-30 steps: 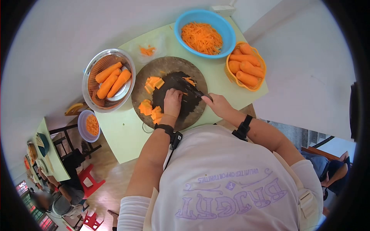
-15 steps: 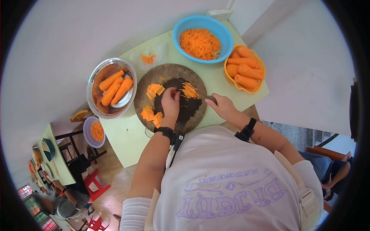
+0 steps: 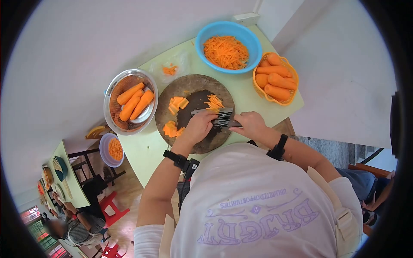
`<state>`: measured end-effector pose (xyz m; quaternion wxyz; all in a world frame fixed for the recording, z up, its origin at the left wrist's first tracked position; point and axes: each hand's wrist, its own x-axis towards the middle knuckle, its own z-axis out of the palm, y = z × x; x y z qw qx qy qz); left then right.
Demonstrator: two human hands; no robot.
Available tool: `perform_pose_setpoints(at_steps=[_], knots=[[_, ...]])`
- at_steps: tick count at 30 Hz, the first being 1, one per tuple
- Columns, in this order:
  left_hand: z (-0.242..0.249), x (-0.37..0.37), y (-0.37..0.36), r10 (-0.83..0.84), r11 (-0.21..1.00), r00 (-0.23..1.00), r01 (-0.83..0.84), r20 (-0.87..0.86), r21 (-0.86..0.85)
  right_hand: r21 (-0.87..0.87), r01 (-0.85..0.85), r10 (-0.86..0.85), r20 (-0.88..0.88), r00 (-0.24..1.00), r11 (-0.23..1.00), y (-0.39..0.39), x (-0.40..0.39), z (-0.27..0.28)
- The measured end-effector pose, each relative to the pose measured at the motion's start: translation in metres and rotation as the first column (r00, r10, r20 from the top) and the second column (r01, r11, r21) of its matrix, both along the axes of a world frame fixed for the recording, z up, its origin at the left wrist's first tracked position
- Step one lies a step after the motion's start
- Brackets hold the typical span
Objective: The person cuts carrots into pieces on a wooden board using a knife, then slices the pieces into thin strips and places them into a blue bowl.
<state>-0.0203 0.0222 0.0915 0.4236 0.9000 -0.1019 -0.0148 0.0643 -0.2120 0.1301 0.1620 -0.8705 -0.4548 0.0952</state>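
Between both hands, a cleaver (image 3: 219, 117) is being gripped by the right hand (image 3: 251, 123) and steadied flat by the left hand (image 3: 198, 127), as carrot shreds (image 3: 214, 102) just beyond are being gathered, next likely needing lifting.

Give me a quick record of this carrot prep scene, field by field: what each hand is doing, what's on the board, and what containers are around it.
right hand: grips the handle of the knife
left hand: rests against the knife's blade
chopping board: round, dark; holds carrot strips and carrot slabs
blue bowl: full of shredded carrot
orange basket: whole peeled carrots
metal colander: whole peeled carrots
table: pale green
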Motion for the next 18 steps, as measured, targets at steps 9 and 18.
perform_pose_setpoints(at_steps=[9, 18], knots=[[-0.024, 0.049, 0.021, 0.089, 0.992, 0.986, -0.074, -0.143, 0.104, -0.058, -0.134, 0.126, -0.119, 0.985, 0.989, -0.029, 0.005, 0.005], [-0.012, 0.074, -0.010, -0.072, 0.717, 0.988, 0.145, -0.135, 0.682, -0.098, -0.176, 0.146, -0.257, 0.955, 0.979, -0.097, 0.043, 0.041]])
